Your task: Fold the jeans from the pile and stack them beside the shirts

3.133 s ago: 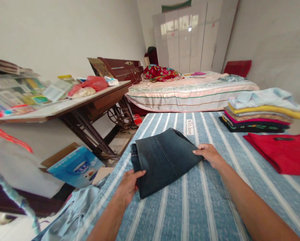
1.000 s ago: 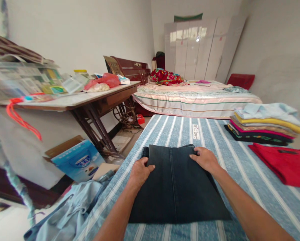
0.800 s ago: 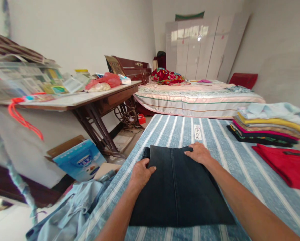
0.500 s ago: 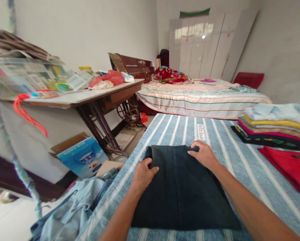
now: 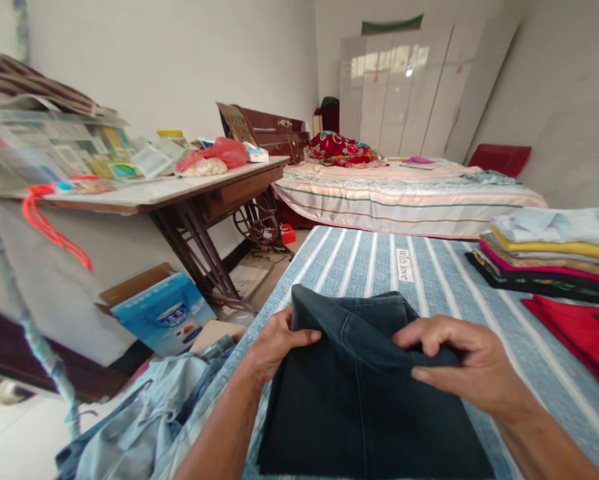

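A pair of dark denim jeans [image 5: 364, 400], folded, lies on the blue striped bed cover [image 5: 359, 260] right before me. My left hand [image 5: 274, 343] pinches the far left corner of the jeans, thumb on top. On the far right edge my right hand [image 5: 462, 367] is closed on the denim, fingers curled round it. Both hands have raised the far end of the jeans off the cover and hold it folded back towards me.
A stack of folded clothes [image 5: 549, 257] and a red shirt [image 5: 579, 330] lie at the right. Light blue garments [image 5: 139, 427] hang off the bed's left edge. A cluttered wooden table [image 5: 179, 190], a blue box [image 5: 162, 320] and another bed [image 5: 404, 193] stand beyond.
Both hands, which rested on the far end of the flat jeans, have gripped that end and lifted it up and back towards me. The view has drifted slightly.
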Demonstrator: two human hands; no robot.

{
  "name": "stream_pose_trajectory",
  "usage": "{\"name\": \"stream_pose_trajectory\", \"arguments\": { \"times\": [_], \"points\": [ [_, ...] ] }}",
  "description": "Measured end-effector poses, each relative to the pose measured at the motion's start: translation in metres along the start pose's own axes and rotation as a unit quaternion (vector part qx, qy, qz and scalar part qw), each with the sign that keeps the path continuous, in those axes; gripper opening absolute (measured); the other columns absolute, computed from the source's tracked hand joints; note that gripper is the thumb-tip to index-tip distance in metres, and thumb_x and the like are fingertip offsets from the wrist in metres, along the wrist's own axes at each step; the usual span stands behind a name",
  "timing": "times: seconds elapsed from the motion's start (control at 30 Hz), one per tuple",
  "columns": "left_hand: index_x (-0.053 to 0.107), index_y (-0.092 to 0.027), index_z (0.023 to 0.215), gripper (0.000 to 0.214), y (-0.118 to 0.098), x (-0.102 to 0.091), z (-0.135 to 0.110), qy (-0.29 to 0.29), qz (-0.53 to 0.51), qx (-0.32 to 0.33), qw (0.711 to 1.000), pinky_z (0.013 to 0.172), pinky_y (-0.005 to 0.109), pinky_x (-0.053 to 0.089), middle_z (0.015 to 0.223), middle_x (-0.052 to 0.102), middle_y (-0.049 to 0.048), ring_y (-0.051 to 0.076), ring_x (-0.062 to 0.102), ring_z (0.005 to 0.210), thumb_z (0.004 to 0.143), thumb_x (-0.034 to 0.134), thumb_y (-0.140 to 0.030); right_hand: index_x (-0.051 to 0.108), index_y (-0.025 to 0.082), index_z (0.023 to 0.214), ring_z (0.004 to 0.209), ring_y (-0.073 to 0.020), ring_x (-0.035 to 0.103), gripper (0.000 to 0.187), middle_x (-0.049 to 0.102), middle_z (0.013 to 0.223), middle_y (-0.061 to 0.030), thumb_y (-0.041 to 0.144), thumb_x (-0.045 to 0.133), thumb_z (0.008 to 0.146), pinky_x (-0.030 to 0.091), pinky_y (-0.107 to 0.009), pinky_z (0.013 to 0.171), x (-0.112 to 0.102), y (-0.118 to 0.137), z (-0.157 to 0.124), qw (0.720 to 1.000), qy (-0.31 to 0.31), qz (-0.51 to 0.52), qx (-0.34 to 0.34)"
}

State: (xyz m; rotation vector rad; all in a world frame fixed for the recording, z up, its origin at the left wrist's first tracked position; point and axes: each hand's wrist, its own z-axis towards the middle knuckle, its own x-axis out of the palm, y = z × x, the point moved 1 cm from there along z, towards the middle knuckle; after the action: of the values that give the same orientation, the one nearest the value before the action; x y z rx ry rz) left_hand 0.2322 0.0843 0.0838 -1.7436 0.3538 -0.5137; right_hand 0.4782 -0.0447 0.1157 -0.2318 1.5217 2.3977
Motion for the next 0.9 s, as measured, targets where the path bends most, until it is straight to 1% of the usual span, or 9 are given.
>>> {"name": "stream_pose_trajectory", "arguments": {
  "times": [0.1,0.17,0.23,0.33,0.4,0.47,0.63,0.73,0.9],
  "points": [
    [0.067,-0.013,0.086,0.036,0.006,-0.003,-0.001,0.029,-0.035,-0.021,0.999,0.079,0.038,0.052,0.088,0.072,0.0073,0.025,0.067,0.078,0.054,0.080,-0.021,0.054,0.022,0.062,0.079,-0.0222,0.063,0.024,0.069,0.079,-0.0060,0.031,0.077,0.062,0.050,-0.033,0.071,-0.009,0.007,0.004,1.000,0.000,0.012,0.008],
    [0.068,-0.014,0.084,0.034,0.012,-0.003,0.002,0.025,-0.066,-0.055,0.996,0.079,0.039,0.053,0.084,0.072,0.0068,0.025,0.068,0.076,0.054,0.081,-0.021,0.054,0.021,0.061,0.075,-0.0205,0.063,0.028,0.069,0.079,-0.0054,0.034,0.078,0.059,0.050,-0.030,0.067,-0.014,-0.002,0.017,0.998,-0.025,0.023,0.048],
    [0.068,-0.013,0.083,0.032,0.017,-0.003,0.007,0.007,-0.078,-0.105,0.991,0.075,0.039,0.054,0.079,0.072,0.0075,0.024,0.068,0.072,0.055,0.080,-0.022,0.054,0.020,0.064,0.067,-0.0166,0.060,0.030,0.066,0.074,-0.0029,0.039,0.077,0.060,0.047,-0.026,0.058,-0.014,-0.026,0.036,0.988,-0.057,0.063,0.127],
    [0.067,-0.012,0.083,0.029,0.021,-0.002,0.017,-0.031,-0.066,-0.161,0.984,0.069,0.037,0.056,0.074,0.072,0.0090,0.023,0.068,0.067,0.060,0.078,-0.025,0.054,0.019,0.069,0.050,-0.0099,0.051,0.034,0.057,0.057,0.0039,0.043,0.076,0.058,0.039,-0.021,0.048,-0.007,-0.077,0.060,0.945,-0.081,0.141,0.282],
    [0.066,-0.011,0.085,0.029,0.022,-0.003,0.021,-0.038,-0.064,-0.179,0.981,0.068,0.036,0.056,0.074,0.072,0.0096,0.023,0.068,0.066,0.062,0.076,-0.026,0.055,0.018,0.067,0.046,-0.0100,0.049,0.034,0.055,0.052,0.0034,0.043,0.076,0.057,0.038,-0.022,0.044,-0.001,-0.106,0.067,0.931,-0.062,0.146,0.328],
    [0.066,-0.010,0.087,0.029,0.023,-0.004,0.022,-0.026,-0.065,-0.187,0.980,0.067,0.034,0.055,0.075,0.072,0.0102,0.022,0.068,0.066,0.063,0.075,-0.025,0.059,0.016,0.070,0.048,-0.0122,0.053,0.034,0.058,0.055,0.0007,0.042,0.076,0.057,0.040,-0.023,0.046,0.003,-0.123,0.066,0.924,-0.034,0.156,0.346],
    [0.065,-0.011,0.086,0.028,0.027,-0.010,0.019,-0.020,-0.083,-0.187,0.979,0.068,0.033,0.055,0.077,0.072,0.0092,0.021,0.068,0.066,0.062,0.076,-0.020,0.062,0.016,0.083,0.066,-0.0149,0.062,0.039,0.067,0.072,-0.0014,0.033,0.080,0.054,0.048,-0.025,0.063,-0.004,-0.115,0.059,0.923,0.007,0.211,0.320],
    [0.064,-0.012,0.087,0.029,0.032,-0.011,0.019,-0.019,-0.098,-0.181,0.978,0.068,0.034,0.055,0.076,0.072,0.0087,0.021,0.068,0.066,0.061,0.075,-0.017,0.061,0.019,0.084,0.064,-0.0136,0.062,0.037,0.068,0.073,0.0005,0.034,0.080,0.056,0.049,-0.025,0.065,-0.008,-0.107,0.057,0.915,0.006,0.262,0.305],
    [0.064,-0.012,0.090,0.033,0.039,-0.012,0.020,-0.035,-0.114,-0.172,0.978,0.068,0.035,0.055,0.077,0.072,0.0090,0.022,0.068,0.065,0.060,0.075,-0.016,0.064,0.015,0.084,0.066,-0.0208,0.066,0.034,0.070,0.074,-0.0070,0.039,0.076,0.062,0.053,-0.034,0.069,0.005,-0.115,0.047,0.875,0.039,0.305,0.375]
  ]
}}
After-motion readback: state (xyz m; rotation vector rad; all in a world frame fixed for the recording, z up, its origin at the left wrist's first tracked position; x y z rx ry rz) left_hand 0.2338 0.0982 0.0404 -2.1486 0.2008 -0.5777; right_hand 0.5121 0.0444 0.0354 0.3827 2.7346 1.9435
